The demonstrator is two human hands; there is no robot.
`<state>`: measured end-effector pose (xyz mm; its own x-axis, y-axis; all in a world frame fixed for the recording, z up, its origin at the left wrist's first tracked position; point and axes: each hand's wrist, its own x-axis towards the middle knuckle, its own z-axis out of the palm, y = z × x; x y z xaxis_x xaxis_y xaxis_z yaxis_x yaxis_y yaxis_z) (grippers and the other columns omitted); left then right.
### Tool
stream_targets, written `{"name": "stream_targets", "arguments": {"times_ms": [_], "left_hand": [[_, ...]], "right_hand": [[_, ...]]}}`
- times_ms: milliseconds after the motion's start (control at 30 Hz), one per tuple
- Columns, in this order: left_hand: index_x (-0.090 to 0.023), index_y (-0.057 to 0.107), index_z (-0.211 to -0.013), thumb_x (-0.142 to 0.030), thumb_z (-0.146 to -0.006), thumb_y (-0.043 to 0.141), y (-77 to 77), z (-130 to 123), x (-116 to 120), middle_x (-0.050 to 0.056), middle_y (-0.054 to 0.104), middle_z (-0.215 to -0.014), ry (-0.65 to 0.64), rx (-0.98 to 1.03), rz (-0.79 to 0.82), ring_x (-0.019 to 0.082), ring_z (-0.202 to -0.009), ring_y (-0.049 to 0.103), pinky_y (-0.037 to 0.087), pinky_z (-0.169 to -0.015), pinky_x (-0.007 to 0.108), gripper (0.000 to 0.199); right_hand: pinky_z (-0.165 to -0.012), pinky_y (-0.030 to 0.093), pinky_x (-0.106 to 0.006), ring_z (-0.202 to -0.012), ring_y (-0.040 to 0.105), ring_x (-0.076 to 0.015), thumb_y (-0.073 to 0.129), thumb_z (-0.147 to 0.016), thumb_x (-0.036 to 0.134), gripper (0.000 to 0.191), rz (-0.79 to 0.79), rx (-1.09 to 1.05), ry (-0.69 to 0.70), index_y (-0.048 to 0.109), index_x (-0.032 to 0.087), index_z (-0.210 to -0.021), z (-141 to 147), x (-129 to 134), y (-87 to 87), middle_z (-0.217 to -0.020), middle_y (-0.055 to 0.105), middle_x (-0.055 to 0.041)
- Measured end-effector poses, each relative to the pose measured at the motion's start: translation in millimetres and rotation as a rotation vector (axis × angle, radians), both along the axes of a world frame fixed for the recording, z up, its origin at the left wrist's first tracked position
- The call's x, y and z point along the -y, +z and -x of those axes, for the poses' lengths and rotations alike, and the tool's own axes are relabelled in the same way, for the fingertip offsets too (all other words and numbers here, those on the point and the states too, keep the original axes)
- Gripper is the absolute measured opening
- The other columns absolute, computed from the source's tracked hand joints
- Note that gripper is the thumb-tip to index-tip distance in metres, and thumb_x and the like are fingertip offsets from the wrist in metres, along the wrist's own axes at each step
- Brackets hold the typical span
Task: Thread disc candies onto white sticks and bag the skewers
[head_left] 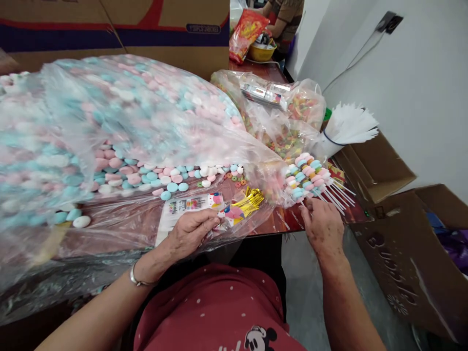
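Note:
My left hand [193, 226] pinches the edge of a small clear plastic bag [234, 213] printed with coloured dots. Under and beside it lies a stack of similar printed bags [183, 205]. Gold twist ties [253, 201] lie just past the bag. My right hand [324, 226] is at the near side of a pile of candy skewers [307, 176], pink, blue and white sweets on white sticks. Its thumb and forefinger are closed at the edge of one skewer; the fingertips are partly hidden.
A large clear bag of pastel sweets [146, 107] covers the left, with loose sweets [174, 184] spilling out. Behind are a bag of ring-shaped candies [305, 105] and a container of white sticks [334, 139]. Cardboard boxes [395, 258] stand right; a person [287, 19] is at the back.

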<state>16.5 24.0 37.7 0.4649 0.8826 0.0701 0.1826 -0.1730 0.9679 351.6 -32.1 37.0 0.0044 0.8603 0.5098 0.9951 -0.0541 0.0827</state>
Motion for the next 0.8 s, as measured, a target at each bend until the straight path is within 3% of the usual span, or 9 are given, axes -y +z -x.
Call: {"name": "stream_targets", "arguments": {"times_ms": [133, 233, 300, 433, 567, 667, 800], "left_hand": [[-0.015, 0.075, -0.076, -0.043, -0.083, 0.067, -0.7, -0.4, -1.5, 0.002, 0.067, -0.064, 0.047, 0.076, 0.077, 0.011, -0.053, 0.055, 0.045, -0.048, 0.019, 0.029], [-0.015, 0.076, -0.077, -0.044, -0.081, 0.07, -4.1, 4.6, -2.5, 0.003, 0.069, -0.067, 0.061, 0.087, 0.109, 0.011, -0.056, 0.056, 0.045, -0.05, 0.019, 0.029], [-0.015, 0.076, -0.081, -0.047, -0.082, 0.068, -7.8, 10.1, -2.6, 0.003, 0.068, -0.066, 0.065, 0.089, 0.187, 0.01, -0.052, 0.052, 0.04, -0.045, 0.018, 0.034], [-0.014, 0.071, -0.075, -0.052, -0.082, 0.066, -10.8, 21.3, -3.2, 0.001, 0.063, -0.063, 0.005, 0.106, 0.312, 0.008, -0.051, 0.045, 0.033, -0.043, 0.017, 0.04], [-0.013, 0.067, -0.068, -0.05, -0.086, 0.061, -4.0, 29.0, -5.2, 0.002, 0.061, -0.062, -0.101, 0.049, 0.32, 0.008, -0.052, 0.043, 0.03, -0.044, 0.018, 0.043], [-0.012, 0.067, -0.066, -0.048, -0.088, 0.059, 3.6, 32.4, -6.7, 0.003, 0.061, -0.062, -0.169, 0.029, 0.327, 0.008, -0.054, 0.044, 0.031, -0.047, 0.019, 0.042], [-0.012, 0.066, -0.065, -0.05, -0.087, 0.06, 7.2, 36.4, -8.0, 0.003, 0.062, -0.061, -0.179, 0.044, 0.355, 0.01, -0.055, 0.046, 0.031, -0.049, 0.02, 0.043]], "right_hand": [[-0.07, 0.04, -0.035, -0.074, 0.054, -0.0241, 0.043, -0.095, 0.021, 0.022, 0.034, 0.028, -0.04, 0.063, 0.016, -0.087, -4.5, -0.1, -11.1, -0.074, 0.062, -0.0092], [-0.068, 0.04, -0.035, -0.074, 0.055, -0.0242, 0.04, -0.095, 0.023, 0.025, -0.103, -0.014, -0.128, 0.063, 0.017, -0.085, -9.9, 1.7, -5.4, -0.075, 0.061, -0.0094], [-0.068, 0.042, -0.035, -0.074, 0.056, -0.0234, 0.041, -0.095, 0.024, 0.024, -0.232, -0.084, -0.108, 0.063, 0.017, -0.087, -13.8, 6.0, 4.7, -0.075, 0.061, -0.0084], [-0.066, 0.048, -0.031, -0.073, 0.062, -0.0179, 0.05, -0.094, 0.021, 0.014, -0.362, -0.285, 0.202, 0.064, 0.02, -0.095, -4.1, 16.0, 32.4, -0.08, 0.065, -0.0035], [-0.065, 0.049, -0.03, -0.072, 0.061, -0.0162, 0.056, -0.09, 0.011, 0.017, -0.172, -0.344, 0.574, 0.064, 0.021, -0.101, 25.8, 12.7, 52.3, -0.083, 0.067, -0.0022], [-0.068, 0.048, -0.033, -0.072, 0.06, -0.0179, 0.056, -0.09, 0.009, 0.021, -0.099, -0.239, 0.69, 0.063, 0.021, -0.105, 41.4, 2.7, 56.7, -0.084, 0.068, -0.0045], [-0.069, 0.046, -0.034, -0.072, 0.059, -0.0188, 0.054, -0.09, 0.01, 0.023, -0.097, -0.17, 0.72, 0.061, 0.022, -0.108, 45.6, -7.4, 55.1, -0.081, 0.068, -0.0038]]}}
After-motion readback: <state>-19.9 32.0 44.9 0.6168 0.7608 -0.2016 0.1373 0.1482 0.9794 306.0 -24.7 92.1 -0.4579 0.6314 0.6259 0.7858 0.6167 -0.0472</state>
